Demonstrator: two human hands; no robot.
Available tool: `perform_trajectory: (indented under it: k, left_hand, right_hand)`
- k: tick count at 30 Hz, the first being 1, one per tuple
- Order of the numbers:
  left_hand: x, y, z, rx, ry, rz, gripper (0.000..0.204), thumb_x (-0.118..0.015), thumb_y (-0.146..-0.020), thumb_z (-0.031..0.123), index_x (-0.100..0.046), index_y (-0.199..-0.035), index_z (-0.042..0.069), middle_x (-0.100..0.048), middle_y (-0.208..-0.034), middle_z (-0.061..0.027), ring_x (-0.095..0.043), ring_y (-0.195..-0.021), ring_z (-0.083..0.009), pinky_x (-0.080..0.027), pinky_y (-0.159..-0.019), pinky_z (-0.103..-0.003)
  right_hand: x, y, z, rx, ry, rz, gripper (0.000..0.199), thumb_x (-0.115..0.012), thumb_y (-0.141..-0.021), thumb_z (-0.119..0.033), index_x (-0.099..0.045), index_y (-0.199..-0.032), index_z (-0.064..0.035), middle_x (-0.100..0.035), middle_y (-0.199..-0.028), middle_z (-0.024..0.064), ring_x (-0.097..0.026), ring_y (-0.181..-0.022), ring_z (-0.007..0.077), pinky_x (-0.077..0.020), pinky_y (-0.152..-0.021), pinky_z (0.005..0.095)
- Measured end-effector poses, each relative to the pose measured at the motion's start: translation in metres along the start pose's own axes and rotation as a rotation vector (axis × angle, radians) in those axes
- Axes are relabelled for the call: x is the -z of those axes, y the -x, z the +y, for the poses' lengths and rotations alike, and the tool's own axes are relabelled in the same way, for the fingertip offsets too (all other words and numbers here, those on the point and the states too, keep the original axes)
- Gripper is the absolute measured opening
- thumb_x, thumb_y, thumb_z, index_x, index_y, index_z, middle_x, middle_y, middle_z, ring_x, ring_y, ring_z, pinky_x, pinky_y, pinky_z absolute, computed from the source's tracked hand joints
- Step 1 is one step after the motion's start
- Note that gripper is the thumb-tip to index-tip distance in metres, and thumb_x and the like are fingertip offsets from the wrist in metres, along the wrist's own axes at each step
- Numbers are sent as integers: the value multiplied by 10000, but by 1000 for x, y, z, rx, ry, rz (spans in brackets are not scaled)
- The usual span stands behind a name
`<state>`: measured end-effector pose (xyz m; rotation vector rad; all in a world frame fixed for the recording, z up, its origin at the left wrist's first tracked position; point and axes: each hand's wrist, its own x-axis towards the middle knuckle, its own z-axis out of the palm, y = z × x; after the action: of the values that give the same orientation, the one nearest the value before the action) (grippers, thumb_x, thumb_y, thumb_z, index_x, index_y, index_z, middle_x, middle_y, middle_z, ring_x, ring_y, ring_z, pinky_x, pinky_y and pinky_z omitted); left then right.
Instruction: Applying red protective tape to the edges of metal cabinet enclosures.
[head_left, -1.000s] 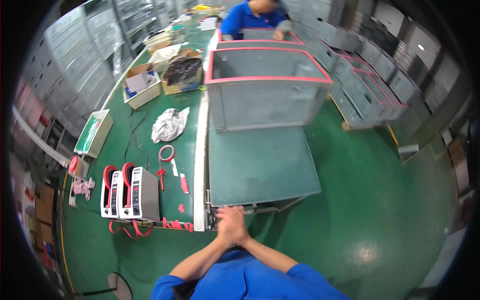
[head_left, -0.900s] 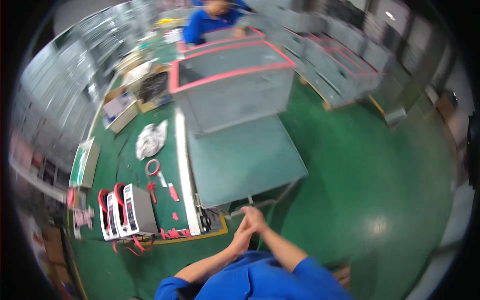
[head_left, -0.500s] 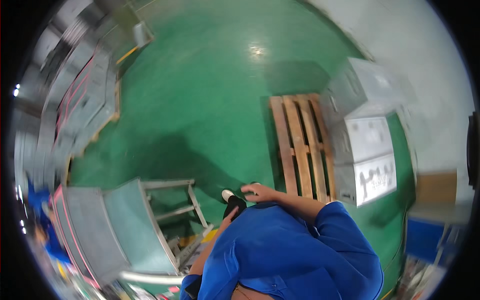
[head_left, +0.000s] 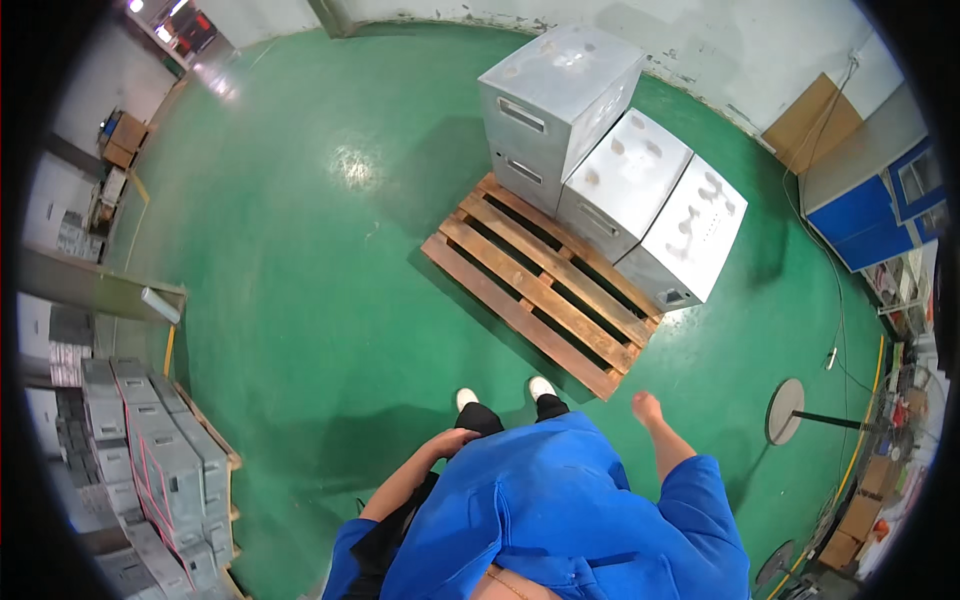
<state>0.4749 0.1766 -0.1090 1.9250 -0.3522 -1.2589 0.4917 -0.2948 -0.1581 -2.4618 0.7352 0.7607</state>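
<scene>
I stand on a green floor (head_left: pixel 330 260) facing a wooden pallet (head_left: pixel 540 285). My left hand (head_left: pixel 452 441) hangs by my hip against the dark trousers, fingers loosely curled, holding nothing. My right hand (head_left: pixel 647 408) swings out to the side near the pallet's near corner, closed in a loose fist with nothing in it. Three grey metal boxes (head_left: pixel 620 175) stand on the far part of the pallet, the leftmost one taller. My white shoes (head_left: pixel 500 393) show just below the pallet's near edge.
Stacked grey crates with pink rims (head_left: pixel 150 470) line the left side. A round-based stand (head_left: pixel 790 412) is on the floor to the right, beside a blue cabinet (head_left: pixel 870 210) and cardboard boxes (head_left: pixel 860 520). A white wall (head_left: pixel 700 40) runs behind the pallet.
I have turned away from the work table with its wire-sided crate. My hands, clasped together at the table edge before, have parted and dropped to my sides. The pallet is now in front.
</scene>
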Motion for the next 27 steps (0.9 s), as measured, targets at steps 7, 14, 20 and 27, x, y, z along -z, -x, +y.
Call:
perform_trajectory:
  k: [7, 14, 20, 27]
  left_hand:
    - [108, 58, -120, -2, 55, 13, 323, -595, -731, 217, -604, -1018, 69, -622, -948, -153, -612, -805, -268, -471, -737, -351]
    - [209, 202, -227, 379, 784, -80, 537, -557, -834, 265, -358, -1289, 59, -475, -1204, -122, -503, -1033, -248, -521, -743, -416]
    - [274, 221, -273, 269, 1098, 139, 489, -580, -812, 170, -390, -1233, 10, -511, -1135, -104, -515, -1007, -198, -470, -814, -336]
    - [430, 216, -331, 371, 1054, 346, 328, -582, -787, 121, -543, -1089, 0, -608, -955, -91, -578, -881, -201, -472, -757, -317]
  right_hand:
    - [-122, 72, -141, -177, -597, -502, 324, -560, -794, -205, -573, -1057, -18, -598, -998, 142, -571, -866, 217, -466, -755, 357]
    - [-109, 115, -342, -347, -675, -828, 398, -450, -865, -187, -430, -1227, -24, -541, -1133, 139, -534, -1001, 225, -450, -829, 376]
    - [-131, 64, -449, -335, -647, -850, 418, -490, -842, -215, -443, -1211, -24, -546, -1123, 144, -536, -1006, 237, -442, -845, 376]
    - [-128, -32, -562, -342, -552, -799, 384, -504, -829, -205, -479, -1167, -25, -567, -1070, 143, -553, -961, 233, -454, -811, 365]
